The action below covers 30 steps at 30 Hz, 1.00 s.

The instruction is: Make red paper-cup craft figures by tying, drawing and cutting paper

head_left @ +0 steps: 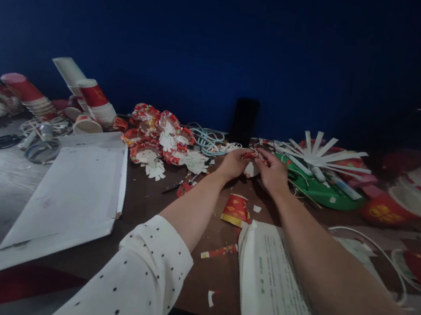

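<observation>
Both arms reach out over the brown table. My left hand (234,162) and my right hand (274,172) meet at a small red-and-white paper piece (252,155), fingers closed on it from either side. Its exact shape is mostly hidden by the fingers. Nearer to me lies a cut piece of red paper cup (236,209) with a gold band. A narrow patterned paper strip (219,252) and small white scraps are scattered below it. Left of my hands sits a cluster of red-and-white paper crafts (160,136) with white cut-out shapes.
White cardboard (78,184) lies at left, with black scissors (8,140) and stacked paper cups (95,99) beyond. A printed white packet (278,285) lies under my right forearm. At right are a green tray-like object (320,193), fanned white strips (318,156) and a red cup (394,205).
</observation>
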Each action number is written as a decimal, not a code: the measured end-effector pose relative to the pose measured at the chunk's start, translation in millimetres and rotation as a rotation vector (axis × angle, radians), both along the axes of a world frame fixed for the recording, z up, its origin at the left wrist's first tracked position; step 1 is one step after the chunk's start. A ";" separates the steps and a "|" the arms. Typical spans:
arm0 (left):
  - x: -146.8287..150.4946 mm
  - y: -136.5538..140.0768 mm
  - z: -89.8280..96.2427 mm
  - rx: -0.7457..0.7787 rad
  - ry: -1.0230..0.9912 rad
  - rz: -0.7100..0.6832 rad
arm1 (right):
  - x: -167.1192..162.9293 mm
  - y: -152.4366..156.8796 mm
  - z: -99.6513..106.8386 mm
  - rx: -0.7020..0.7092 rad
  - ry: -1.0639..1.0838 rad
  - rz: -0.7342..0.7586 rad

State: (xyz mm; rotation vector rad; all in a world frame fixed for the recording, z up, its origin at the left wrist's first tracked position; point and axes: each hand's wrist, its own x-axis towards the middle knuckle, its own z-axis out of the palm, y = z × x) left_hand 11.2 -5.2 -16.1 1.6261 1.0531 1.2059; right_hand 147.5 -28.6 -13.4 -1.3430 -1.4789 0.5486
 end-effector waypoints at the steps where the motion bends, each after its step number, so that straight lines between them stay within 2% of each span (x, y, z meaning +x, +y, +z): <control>1: 0.2 0.3 -0.4 -0.009 0.001 0.001 | 0.1 -0.4 0.2 0.008 -0.018 -0.001; 5: 0.0 1.7 -3.1 -0.048 0.036 0.027 | 0.7 -1.8 1.1 0.020 -0.087 -0.033; 16: -1.5 0.6 1.1 0.070 0.114 0.033 | -4.2 -4.9 5.0 0.003 -0.028 0.011; 30: -1.3 1.6 -1.1 -0.007 0.068 0.023 | -4.7 -9.3 7.2 0.025 -0.072 0.001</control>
